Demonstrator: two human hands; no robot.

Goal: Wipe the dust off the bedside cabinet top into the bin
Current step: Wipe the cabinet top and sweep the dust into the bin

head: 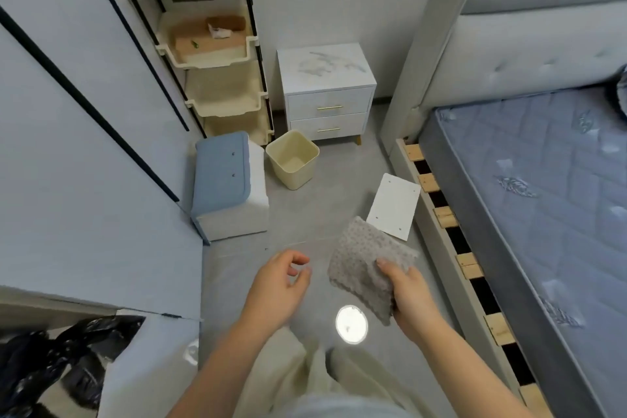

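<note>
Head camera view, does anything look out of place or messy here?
A white panel with corner holes lies loose on the floor beside the bed frame, like a detached part. The bedside cabinet top carries grey dust smears.

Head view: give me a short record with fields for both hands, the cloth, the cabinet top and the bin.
left hand: fingers loosely curled, holds nothing
right hand: grips the grey cloth at its lower right edge
cabinet top: grey dust smears, not yet wiped
bin: cream, upright on the floor, below the cabinet top's front left corner
contact: grey cloth is held well short of the cabinet top, touching neither it nor the bin
</note>
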